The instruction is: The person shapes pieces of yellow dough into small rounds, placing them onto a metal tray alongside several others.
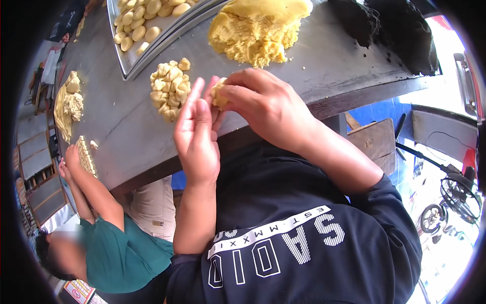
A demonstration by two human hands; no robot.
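My right hand [263, 104] pinches a small piece of yellow dough [218, 96] and presses it against the fingertips of my left hand [196, 137], whose fingers are stretched out flat. Both hands hover over the near edge of the grey metal table [329, 55]. Just beyond my left hand lies a pile of small dough pieces [170, 88]. A big lump of yellow dough [258, 28] sits further back in the middle of the table.
A metal tray [126, 61] with several shaped dough balls stands at the back left. A person in a green shirt [121, 248] works at the left with a hand [71, 157] by a dough strip [85, 154]; more dough [68, 104] lies beyond. Dark cloth [390, 25] lies back right.
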